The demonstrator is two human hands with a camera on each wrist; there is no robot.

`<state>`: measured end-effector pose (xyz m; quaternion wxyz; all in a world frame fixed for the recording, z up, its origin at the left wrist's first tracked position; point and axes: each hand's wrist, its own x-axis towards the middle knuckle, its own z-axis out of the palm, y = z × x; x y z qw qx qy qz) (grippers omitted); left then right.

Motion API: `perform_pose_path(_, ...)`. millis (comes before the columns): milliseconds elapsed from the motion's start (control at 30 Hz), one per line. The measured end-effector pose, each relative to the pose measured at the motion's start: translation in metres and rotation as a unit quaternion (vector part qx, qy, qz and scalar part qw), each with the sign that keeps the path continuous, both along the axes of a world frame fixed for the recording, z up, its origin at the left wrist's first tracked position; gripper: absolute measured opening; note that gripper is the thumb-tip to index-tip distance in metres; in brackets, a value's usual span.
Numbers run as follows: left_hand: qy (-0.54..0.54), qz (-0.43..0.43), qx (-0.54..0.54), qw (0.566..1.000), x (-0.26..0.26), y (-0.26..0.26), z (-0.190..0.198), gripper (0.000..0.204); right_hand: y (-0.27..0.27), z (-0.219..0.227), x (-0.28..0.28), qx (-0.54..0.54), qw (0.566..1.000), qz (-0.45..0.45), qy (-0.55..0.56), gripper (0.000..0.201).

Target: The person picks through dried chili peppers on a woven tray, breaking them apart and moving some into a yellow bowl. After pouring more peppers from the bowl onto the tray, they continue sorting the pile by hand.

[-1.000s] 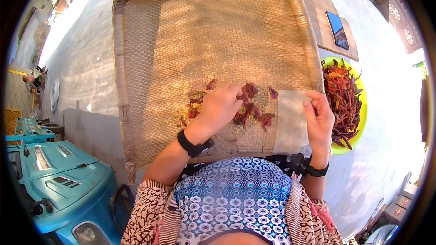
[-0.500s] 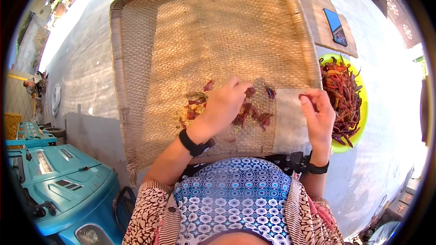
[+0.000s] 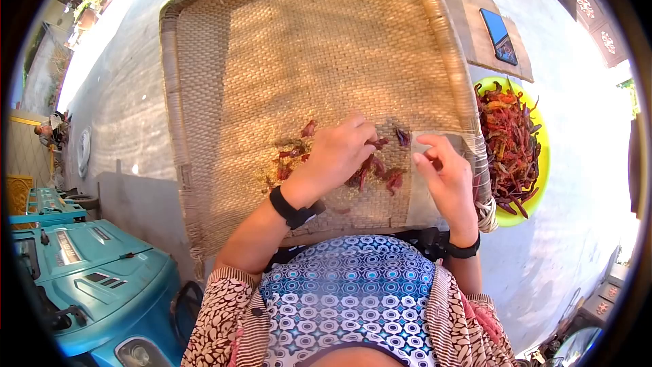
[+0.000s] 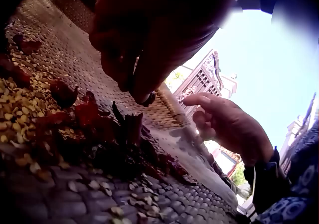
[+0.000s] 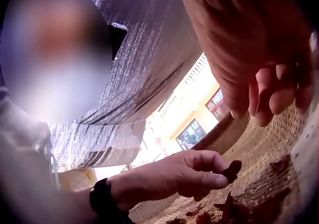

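Over the woven tray, my left hand pinches a small dark-red piece of dried chili between thumb and forefinger. Beneath it lie torn dried chili pieces among loose yellow seeds. To their right, above a pale smooth patch of the tray, hovers my right hand. Its fingers are loosely bent, the forefinger pointing toward the left hand, and nothing shows between them. One dark chili piece lies apart, just left of the right fingertips.
Right of the tray stands a yellow-green basin heaped with whole dried chilies. Beyond it a phone lies on cardboard. At the left is a turquoise vehicle. The tray has raised side rims.
My right hand has moved left from beside the basin to over the pale patch, nearer my left hand. The left fingers lifted slightly, then came down again by the chili pieces.
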<state>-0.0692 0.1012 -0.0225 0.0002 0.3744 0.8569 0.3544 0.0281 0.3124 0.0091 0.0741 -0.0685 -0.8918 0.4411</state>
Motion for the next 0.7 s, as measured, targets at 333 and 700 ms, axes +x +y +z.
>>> perform_pose_path(333, -0.223, 0.009, 0.083, 0.971, 0.02, 0.008, 0.016, 0.017, -0.02, -0.01, -0.007, -0.147, 0.988, 0.047, 0.016, 0.016)
perform_pose_path(700, -0.073, -0.044, -0.13, 0.988, 0.045, 0.026, -0.016, 0.027, 0.087, -0.006, 0.011, 0.159, 0.902, -0.344, 0.206, 0.029)
